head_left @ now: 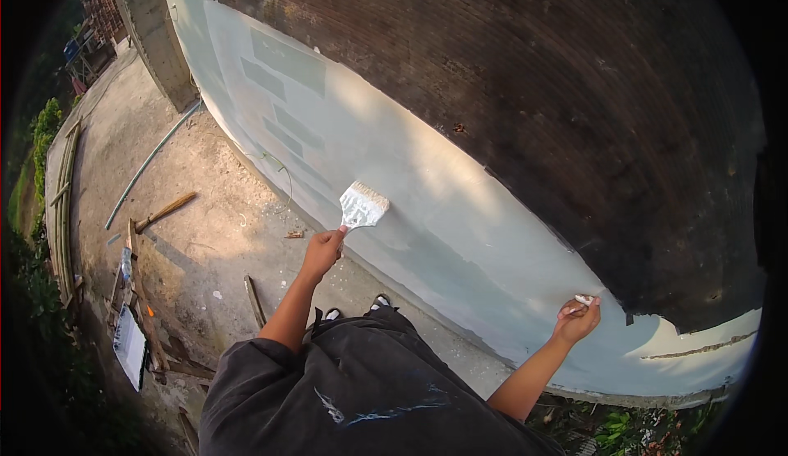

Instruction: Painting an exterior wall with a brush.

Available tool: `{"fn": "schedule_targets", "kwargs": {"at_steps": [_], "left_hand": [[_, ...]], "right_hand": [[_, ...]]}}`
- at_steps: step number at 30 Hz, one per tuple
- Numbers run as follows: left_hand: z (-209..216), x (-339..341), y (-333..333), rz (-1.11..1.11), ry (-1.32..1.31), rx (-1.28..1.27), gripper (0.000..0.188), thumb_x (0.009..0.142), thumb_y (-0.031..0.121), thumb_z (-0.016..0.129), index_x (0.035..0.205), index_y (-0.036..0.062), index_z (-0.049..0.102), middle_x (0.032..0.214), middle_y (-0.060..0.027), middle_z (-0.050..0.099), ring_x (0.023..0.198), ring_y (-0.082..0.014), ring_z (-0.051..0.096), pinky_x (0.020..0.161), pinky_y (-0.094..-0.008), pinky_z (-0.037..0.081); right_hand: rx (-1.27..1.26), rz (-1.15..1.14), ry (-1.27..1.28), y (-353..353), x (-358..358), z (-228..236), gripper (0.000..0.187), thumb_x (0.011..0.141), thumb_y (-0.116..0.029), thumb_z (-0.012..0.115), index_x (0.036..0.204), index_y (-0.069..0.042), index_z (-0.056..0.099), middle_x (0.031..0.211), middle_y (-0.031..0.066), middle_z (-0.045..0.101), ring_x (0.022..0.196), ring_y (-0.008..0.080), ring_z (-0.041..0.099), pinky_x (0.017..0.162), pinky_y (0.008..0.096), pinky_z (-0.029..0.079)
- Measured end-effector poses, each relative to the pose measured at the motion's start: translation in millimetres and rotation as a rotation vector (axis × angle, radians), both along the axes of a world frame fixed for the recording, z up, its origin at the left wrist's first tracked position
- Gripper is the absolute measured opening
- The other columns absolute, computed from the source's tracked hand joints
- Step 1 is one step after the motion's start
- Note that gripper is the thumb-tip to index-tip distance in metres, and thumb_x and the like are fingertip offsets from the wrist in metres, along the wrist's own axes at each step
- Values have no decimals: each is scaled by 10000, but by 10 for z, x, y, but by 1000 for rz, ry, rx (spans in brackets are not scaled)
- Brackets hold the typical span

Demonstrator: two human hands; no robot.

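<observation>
My left hand (325, 251) is closed round the handle of a wide paintbrush (363, 208). White paint coats the brush, and its pale bristles point up and right at a light blue-white wall (435, 156). Whether the bristles touch the wall I cannot tell. Farther right, my right hand (578, 323) is raised close to the wall's right part, fingers curled round a small white object (585, 299). Only its end shows above the fingers, so its kind is unclear. Darker, damp-looking patches mark the wall below and left of the brush.
A dark ridged sheet (509, 70) borders the wall's upper edge. On the concrete floor (217, 189) lie a pale hose (152, 156), bamboo poles (64, 201), scrap wood (168, 210) and a white tray-like panel (130, 343). A concrete pillar (156, 33) stands at far left.
</observation>
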State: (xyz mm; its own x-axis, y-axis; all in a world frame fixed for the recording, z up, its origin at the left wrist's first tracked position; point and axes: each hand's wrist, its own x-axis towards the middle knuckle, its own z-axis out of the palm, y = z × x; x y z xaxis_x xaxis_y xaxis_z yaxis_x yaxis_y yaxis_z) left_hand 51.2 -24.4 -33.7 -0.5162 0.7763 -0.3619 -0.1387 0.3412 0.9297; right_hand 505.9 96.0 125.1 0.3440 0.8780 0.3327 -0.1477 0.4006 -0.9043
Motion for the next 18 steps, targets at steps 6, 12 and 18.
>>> {"fn": "schedule_targets", "kwargs": {"at_steps": [6, 12, 18], "left_hand": [[243, -103, 97, 51, -298, 369, 396, 909, 388, 530, 647, 93, 491, 508, 26, 399, 402, -63, 354, 366, -211, 238], [-227, 53, 249, 6, -238, 192, 438, 912, 447, 500, 637, 107, 479, 506, 26, 403, 397, -64, 354, 368, -220, 257], [-890, 103, 47, 19, -84, -35, 477, 891, 472, 519, 595, 100, 486, 491, 11, 426, 374, -78, 363, 355, -247, 266]], "right_hand": [[1, -2, 13, -5, -4, -2, 399, 929, -358, 460, 678, -49, 482, 455, 31, 431, 331, 121, 397, 298, 239, 296], [-3, -4, 6, -11, -76, 39, 399, 927, -360, 462, 668, -57, 468, 458, 28, 424, 333, 120, 397, 298, 238, 295], [-1, 3, 25, 9, -46, 8, 401, 925, -363, 466, 673, -51, 473, 455, 33, 431, 334, 122, 403, 297, 240, 296]]}}
